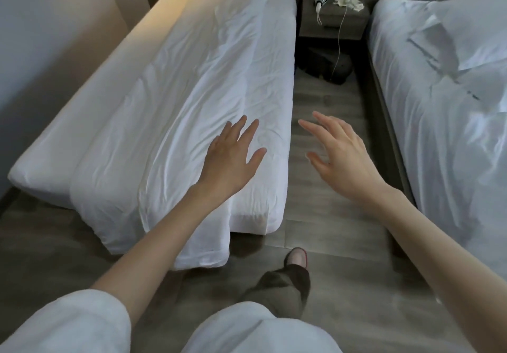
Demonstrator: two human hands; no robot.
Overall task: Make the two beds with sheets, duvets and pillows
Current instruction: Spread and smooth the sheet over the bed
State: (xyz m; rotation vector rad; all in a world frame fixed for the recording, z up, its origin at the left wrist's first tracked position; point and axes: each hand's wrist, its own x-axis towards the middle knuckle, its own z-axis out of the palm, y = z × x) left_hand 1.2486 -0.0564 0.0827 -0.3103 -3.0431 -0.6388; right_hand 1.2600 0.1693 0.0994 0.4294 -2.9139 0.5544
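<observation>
Wooden floor [323, 215] between two beds. On the left bed [55, 144] the duvet [178, 91] lies folded lengthwise, not yet spread. My left hand [230, 157] and right hand [343, 155] hover, fingers [248, 133] splayed, holding nothing. Judged next: grip the duvet's edge and unfold it.

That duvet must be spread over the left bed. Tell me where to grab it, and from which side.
Grip the duvet at its near end, where it droops over the foot of the mattress. It lies folded lengthwise, so that hanging edge is likely easiest to pinch. Come from the foot: the left hand is over it, the right hand over the aisle.
</observation>
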